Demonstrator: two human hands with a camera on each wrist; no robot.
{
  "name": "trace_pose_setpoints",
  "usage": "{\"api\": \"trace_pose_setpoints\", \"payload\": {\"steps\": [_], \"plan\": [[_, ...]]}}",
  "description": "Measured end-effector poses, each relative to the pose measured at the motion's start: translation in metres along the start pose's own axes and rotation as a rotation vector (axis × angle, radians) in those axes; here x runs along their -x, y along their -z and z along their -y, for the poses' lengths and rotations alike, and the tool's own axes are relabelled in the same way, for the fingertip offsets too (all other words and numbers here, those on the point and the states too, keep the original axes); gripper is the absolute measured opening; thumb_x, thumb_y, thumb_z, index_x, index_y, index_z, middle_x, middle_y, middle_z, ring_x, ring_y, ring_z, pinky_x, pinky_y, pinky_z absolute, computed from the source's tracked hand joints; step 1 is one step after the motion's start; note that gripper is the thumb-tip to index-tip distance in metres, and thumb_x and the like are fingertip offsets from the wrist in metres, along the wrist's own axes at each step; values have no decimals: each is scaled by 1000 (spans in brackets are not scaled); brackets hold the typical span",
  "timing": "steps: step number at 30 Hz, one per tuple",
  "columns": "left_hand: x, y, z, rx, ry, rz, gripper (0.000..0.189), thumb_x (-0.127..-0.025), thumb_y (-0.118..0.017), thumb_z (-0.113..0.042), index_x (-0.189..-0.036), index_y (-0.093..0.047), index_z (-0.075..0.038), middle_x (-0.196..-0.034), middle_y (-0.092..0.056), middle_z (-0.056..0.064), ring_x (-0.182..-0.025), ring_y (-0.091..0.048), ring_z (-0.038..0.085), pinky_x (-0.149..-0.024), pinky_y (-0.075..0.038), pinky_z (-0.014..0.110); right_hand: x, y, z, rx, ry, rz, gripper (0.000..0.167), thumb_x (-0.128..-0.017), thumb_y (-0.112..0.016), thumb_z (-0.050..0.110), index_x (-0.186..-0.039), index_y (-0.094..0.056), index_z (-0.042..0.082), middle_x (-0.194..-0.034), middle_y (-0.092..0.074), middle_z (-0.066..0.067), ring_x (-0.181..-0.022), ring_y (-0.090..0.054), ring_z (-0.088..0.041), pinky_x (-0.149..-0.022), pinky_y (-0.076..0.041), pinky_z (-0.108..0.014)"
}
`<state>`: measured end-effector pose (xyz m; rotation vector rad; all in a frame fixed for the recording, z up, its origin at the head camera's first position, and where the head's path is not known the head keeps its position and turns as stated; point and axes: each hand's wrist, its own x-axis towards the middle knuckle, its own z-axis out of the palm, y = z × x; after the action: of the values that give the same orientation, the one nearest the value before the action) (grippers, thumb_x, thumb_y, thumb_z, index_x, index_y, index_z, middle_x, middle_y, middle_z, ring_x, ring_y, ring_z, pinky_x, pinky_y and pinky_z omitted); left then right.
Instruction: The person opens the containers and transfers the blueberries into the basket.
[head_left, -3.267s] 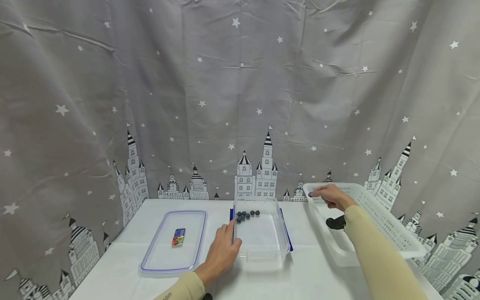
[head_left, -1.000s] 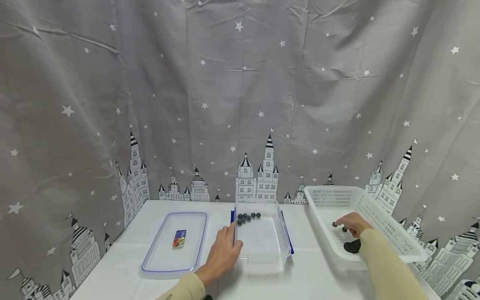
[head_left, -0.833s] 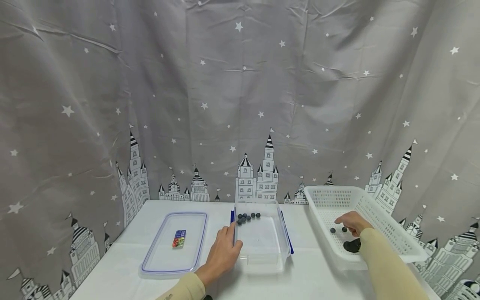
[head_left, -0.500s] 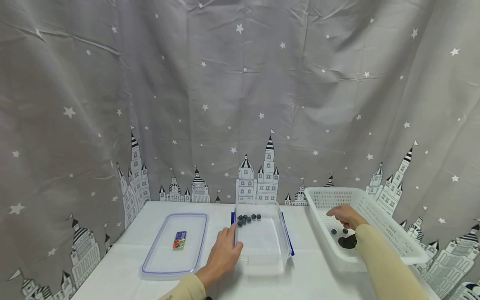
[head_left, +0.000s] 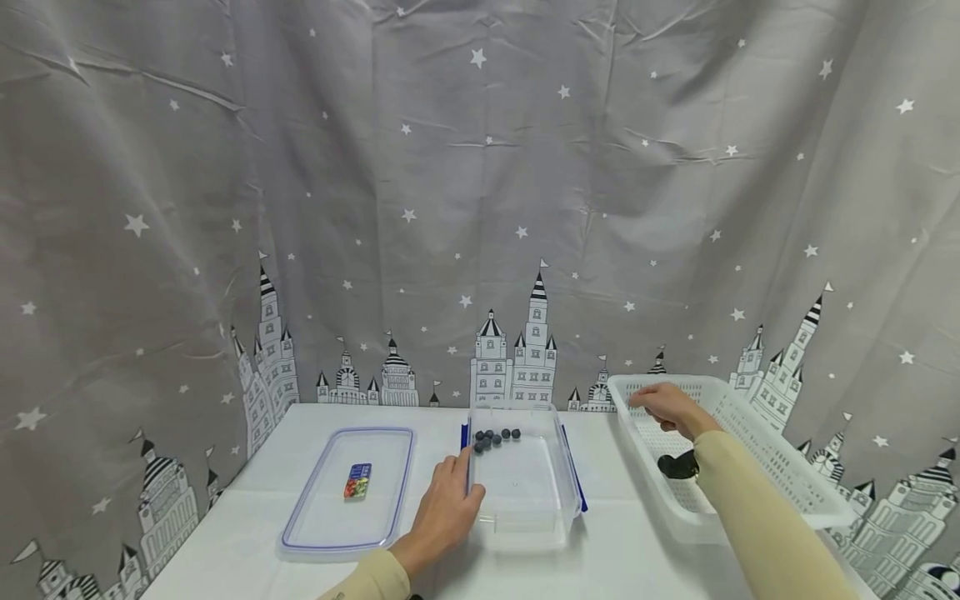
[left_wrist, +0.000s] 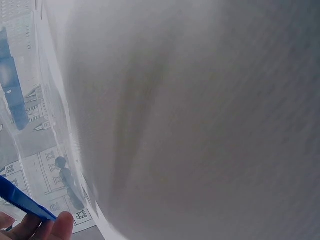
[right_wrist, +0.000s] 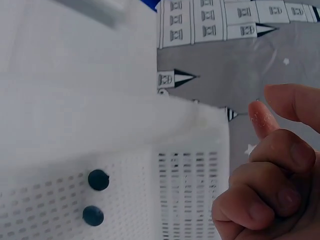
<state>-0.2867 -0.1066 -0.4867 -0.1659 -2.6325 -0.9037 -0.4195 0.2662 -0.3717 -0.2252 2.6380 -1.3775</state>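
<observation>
The left hand [head_left: 446, 500] holds the left side of a clear plastic food container [head_left: 528, 483]. In the left wrist view its fingertips [left_wrist: 61, 227] lie against the container's blue latch [left_wrist: 22, 200]. Several blueberries [head_left: 487, 442] sit at the container's back left. Over the left side of a white perforated basket [head_left: 780, 454] is the right hand [head_left: 671, 407]. The right wrist view shows its thumb and index finger apart, nothing between them, the other fingers curled. Two dark round berries, one nearer [right_wrist: 93, 216] and one farther [right_wrist: 98, 180], lie on the basket floor.
A clear lid [head_left: 318, 508] with a blue seal lies flat at the left of the white table [head_left: 225, 542], bearing a colourful label [head_left: 357, 482]. A grey castle-print curtain [head_left: 420, 167] hangs behind. The basket stands at the table's right side.
A blueberry at the right fingertips a second ago has come to lie on the basket floor beside another. The right hand has since moved up and left, toward the basket's rim. The left hand stays put.
</observation>
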Motion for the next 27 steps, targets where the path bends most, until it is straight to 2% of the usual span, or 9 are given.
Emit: {"api": "trace_pose_setpoints", "payload": {"steps": [7,15,21,27], "plan": [[-1,-1,0,2,5,4,65,-93,-52,-26,-151,-41,0,-130,-54,17,-117,-53,29,-102,-47,50,-3,-16,18,-7,33,27,42,-96,-63,22,-129,-63,-5,-53,-31,9,-49,-23,-6,-48,-26,-22],[0,-1,1,11,12,10,66,-93,-52,-27,-152,-40,-1,-131,-54,17,-118,-53,29,-103,-46,51,-9,-36,32,27,44,53,41,-97,-63,24,-127,-64,-3,-56,-33,8,-49,-23,-7,-48,-26,-22],[0,0,-1,11,15,13,66,-93,-52,-28,-152,-40,-1,-131,-53,17,-118,-53,29,-104,-45,50,-13,-51,44,28,24,76,44,-96,-65,25,-132,-63,-1,-55,-34,7,-48,-22,-7,-48,-26,-23],[2,1,-2,11,8,12,65,-94,-52,-27,-152,-40,-1,-130,-54,17,-118,-53,29,-104,-45,50,-16,-67,53,22,24,110,50,-96,-65,26,-136,-59,-4,-55,-33,7,-48,-23,-8,-49,-26,-23]]}}
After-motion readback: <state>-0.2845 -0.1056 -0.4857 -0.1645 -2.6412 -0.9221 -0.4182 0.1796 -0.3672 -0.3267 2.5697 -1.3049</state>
